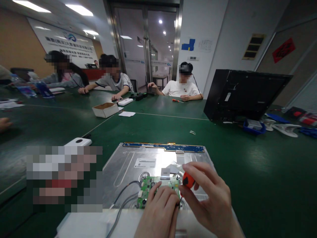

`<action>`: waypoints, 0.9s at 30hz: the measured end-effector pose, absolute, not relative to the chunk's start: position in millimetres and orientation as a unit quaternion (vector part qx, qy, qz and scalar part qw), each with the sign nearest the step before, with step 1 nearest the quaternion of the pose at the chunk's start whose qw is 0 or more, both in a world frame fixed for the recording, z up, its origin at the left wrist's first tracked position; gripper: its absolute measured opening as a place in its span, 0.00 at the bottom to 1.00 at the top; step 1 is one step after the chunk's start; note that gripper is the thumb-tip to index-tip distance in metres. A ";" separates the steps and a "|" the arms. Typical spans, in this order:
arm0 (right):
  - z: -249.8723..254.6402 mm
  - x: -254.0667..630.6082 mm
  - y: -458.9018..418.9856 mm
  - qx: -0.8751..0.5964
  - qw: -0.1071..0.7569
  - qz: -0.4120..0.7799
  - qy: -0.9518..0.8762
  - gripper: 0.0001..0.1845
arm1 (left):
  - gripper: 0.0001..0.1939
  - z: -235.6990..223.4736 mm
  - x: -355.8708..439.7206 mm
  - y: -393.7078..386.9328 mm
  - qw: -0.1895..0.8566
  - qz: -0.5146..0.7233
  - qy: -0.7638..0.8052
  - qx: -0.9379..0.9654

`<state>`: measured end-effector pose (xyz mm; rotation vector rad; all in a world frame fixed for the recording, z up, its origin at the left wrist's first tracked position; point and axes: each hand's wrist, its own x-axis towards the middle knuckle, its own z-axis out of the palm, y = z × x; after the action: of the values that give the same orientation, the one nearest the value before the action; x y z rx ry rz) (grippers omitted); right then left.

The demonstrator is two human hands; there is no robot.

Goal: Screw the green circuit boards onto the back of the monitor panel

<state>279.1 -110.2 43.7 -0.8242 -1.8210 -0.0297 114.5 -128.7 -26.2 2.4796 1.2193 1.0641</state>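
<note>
My right hand (210, 195) grips the red and black handle of a screwdriver (188, 180) between thumb and fingers, the tool tilted. Its shaft points down at the right edge of a green circuit board (148, 185). My left hand (160, 208) lies over the board's lower part, its thumb and index finger closed around the lower shaft. The tip is hidden by the fingers. The board sits on the metal back of a display panel (123, 165), with a flat ribbon cable (165, 173) at its top edge and grey cables (125, 201) leaving its left side.
A blue circuit strip (148, 145) runs along the panel's far edge. Beyond stand an open cardboard box (105, 110) and a black monitor (242, 96), with a blue tray (254, 126) beside it. Several people sit across the green table (160, 129); another screwdriver (177, 100) lies near one.
</note>
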 end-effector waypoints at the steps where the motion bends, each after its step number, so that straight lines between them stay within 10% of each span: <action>1: 43.7 279.2 -110.7 -0.353 0.537 -0.017 -0.766 0.18 | 0.10 -26.3 114.5 -128.7 0.087 0.358 0.410 0.834; 27: 42.4 279.1 -113.0 -0.351 0.536 0.004 -0.768 0.23 | 0.11 -27.0 111.9 -128.6 0.119 0.349 0.411 0.834</action>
<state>279.1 -113.0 42.4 -0.8357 -1.8273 0.0101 111.9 -128.6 -27.0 2.4387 1.2014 1.0208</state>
